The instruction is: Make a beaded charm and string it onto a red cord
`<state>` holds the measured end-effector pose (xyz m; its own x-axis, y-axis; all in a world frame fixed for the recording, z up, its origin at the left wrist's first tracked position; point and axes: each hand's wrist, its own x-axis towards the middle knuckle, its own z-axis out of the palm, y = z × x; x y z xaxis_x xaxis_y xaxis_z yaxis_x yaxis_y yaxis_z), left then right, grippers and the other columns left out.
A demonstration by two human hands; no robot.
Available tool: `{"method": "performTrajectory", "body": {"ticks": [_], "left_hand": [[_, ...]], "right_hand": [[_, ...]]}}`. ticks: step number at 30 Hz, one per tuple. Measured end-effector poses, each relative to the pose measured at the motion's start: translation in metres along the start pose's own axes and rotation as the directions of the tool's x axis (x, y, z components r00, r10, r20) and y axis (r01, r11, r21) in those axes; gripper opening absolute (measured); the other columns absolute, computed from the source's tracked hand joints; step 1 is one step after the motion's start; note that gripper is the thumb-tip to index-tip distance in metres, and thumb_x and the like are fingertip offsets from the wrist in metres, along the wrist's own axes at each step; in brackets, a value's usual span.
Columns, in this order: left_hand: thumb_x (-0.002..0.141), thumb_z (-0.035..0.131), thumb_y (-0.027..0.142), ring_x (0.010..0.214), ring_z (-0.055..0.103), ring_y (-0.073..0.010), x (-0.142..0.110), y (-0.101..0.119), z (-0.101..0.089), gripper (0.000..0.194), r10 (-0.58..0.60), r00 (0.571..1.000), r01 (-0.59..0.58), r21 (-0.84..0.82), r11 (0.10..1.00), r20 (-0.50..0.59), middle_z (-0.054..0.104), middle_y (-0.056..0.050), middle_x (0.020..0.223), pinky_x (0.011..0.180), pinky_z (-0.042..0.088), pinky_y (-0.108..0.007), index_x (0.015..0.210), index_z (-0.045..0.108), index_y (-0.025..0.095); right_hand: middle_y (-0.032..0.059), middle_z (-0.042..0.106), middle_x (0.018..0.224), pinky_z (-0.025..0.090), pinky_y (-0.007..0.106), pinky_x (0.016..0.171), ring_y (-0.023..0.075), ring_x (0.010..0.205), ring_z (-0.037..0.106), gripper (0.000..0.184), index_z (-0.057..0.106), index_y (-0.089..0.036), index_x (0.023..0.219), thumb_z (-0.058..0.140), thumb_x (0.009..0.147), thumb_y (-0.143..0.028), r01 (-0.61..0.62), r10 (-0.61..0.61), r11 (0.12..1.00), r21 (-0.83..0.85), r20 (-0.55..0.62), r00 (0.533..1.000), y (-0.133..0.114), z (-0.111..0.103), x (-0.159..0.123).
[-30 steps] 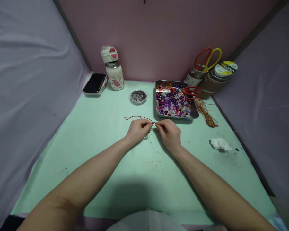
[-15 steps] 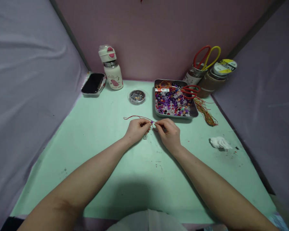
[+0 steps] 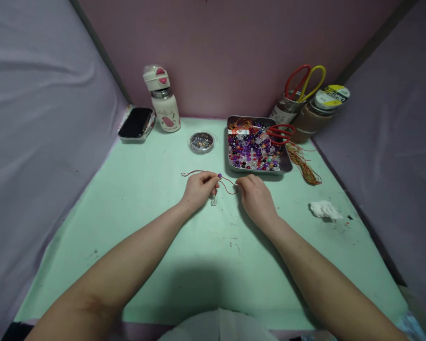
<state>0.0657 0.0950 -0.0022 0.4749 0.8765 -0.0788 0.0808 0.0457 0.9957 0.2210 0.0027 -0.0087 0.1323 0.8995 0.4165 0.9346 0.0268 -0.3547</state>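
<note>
Above the middle of the table, my left hand is closed in a pinch, with a purple bead at its fingertips. A red cord loops from there across to my right hand, whose fingers are pinched on it. Another length of the cord trails out to the left behind my left hand. Below the left fingers hangs a clear bead piece; how it joins the cord is hidden by the hand.
Behind my right hand sits a metal tray of mixed beads, with red-handled scissors on it. Nearby are a cord bundle, jars, a crumpled tissue, a round clear case, a bottle and a phone.
My right hand has moved right, away from the left, drawing the red cord out between them. The purple bead now shows more plainly at my left fingertips.
</note>
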Motion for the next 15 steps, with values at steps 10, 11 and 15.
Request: {"method": "performTrajectory", "body": {"ticks": [10,11,15], "left_hand": [[0.073,0.066,0.035,0.044,0.05,-0.0072,0.003,0.001,-0.002,0.021,0.007,0.997,-0.014,-0.077,0.997,-0.083,0.06,0.0,0.057,0.042,0.036,-0.021,0.074,0.066,0.015],[0.072,0.066,0.035,0.044,0.05,-0.0072,0.003,0.001,-0.003,0.021,0.005,0.996,-0.013,-0.093,0.996,-0.084,0.06,0.0,0.057,0.042,0.036,-0.021,0.074,0.066,0.015],[0.071,0.067,0.034,0.043,0.049,-0.007,0.004,0.0,-0.002,0.02,-0.005,0.998,-0.004,-0.124,0.992,-0.069,0.06,0.001,0.057,0.042,0.035,-0.02,0.073,0.066,0.015]], "right_hand": [[0.0067,0.065,0.089,0.035,0.032,0.07,0.0217,0.085,0.055,0.017,0.068,-0.019,0.093,0.052,0.09,-0.024,-0.059,0.069,0.996,-0.063,0.18,0.981,-0.024,-0.011,0.01],[0.0063,0.065,0.089,0.034,0.032,0.069,0.0218,0.085,0.055,0.016,0.068,-0.02,0.091,0.053,0.09,-0.024,-0.055,0.073,0.995,-0.087,0.215,0.974,-0.027,-0.012,0.013],[0.0062,0.066,0.092,0.031,0.033,0.067,0.0229,0.088,0.056,0.016,0.068,-0.02,0.091,0.054,0.089,-0.026,-0.05,0.087,0.987,-0.154,0.244,0.966,-0.033,-0.012,0.026]]}}
